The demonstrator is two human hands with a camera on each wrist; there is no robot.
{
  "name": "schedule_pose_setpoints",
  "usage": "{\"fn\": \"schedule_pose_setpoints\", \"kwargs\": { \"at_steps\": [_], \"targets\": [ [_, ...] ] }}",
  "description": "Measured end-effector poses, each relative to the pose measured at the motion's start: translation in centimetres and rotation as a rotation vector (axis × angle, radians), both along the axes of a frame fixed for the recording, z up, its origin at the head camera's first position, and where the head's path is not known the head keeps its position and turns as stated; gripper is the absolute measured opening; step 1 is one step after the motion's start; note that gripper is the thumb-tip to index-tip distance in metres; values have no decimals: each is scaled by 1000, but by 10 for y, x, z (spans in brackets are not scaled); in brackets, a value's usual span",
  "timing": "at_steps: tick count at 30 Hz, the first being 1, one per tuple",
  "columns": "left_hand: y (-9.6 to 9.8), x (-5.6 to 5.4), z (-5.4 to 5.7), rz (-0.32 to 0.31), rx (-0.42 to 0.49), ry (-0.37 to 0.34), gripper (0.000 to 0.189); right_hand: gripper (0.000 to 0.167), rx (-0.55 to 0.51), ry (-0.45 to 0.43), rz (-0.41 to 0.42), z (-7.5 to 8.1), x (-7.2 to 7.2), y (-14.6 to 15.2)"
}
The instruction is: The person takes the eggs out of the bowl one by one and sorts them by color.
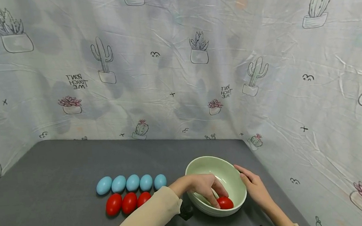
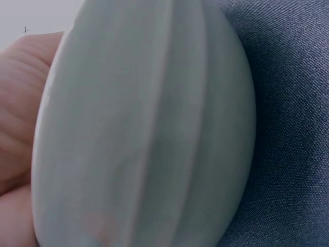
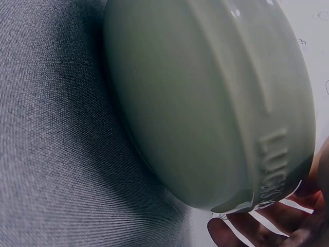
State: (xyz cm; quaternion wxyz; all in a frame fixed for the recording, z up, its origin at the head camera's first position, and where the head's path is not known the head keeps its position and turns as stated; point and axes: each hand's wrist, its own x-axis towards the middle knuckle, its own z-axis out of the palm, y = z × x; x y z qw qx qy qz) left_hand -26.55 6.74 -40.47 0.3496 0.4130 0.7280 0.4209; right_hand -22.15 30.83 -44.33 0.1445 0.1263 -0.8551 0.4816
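Observation:
A pale green bowl (image 1: 198, 163) stands on the right side of the dark table. My left hand (image 1: 206, 187) reaches over its near left rim and pinches a red egg (image 1: 225, 202) low inside it. At the right, my right hand (image 1: 253, 185) rests its straight fingers against the bowl's outer side and rim. The right wrist view shows the fingers (image 3: 257, 226) beside raised lettering on the bowl wall (image 3: 180, 103). In the left wrist view the bowl wall (image 2: 118, 113) covers most of the left hand (image 2: 20, 113), and the egg is hidden.
Several light blue eggs (image 1: 133, 183) lie in a row left of the bowl. Before them are red eggs (image 1: 129, 203), the rightmost partly behind my left sleeve (image 1: 147, 215). A white curtain (image 1: 165, 75) with cactus drawings surrounds the table (image 1: 63, 193) at back and sides.

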Motion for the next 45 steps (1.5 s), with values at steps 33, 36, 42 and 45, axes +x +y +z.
{"fn": "schedule_pose_setpoints", "kwargs": {
  "at_steps": [33, 36, 42, 45],
  "targets": [
    [-6, 2, -2, -6, 112, -62, 31, 34, 17, 2, -22, -7, -4, 2],
    [-10, 2, 1, 33, 184, -2, 35, 34, 15, 1, -19, -6, -5, 2],
    [-33, 8, 17, 150, 385, 102, 42, 35, 9, -11, -17, -5, -5, -1],
    [-54, 18, 24, 227, 455, 141, 44, 35, 11, -19, -26, -6, -4, -1]
  ]
}}
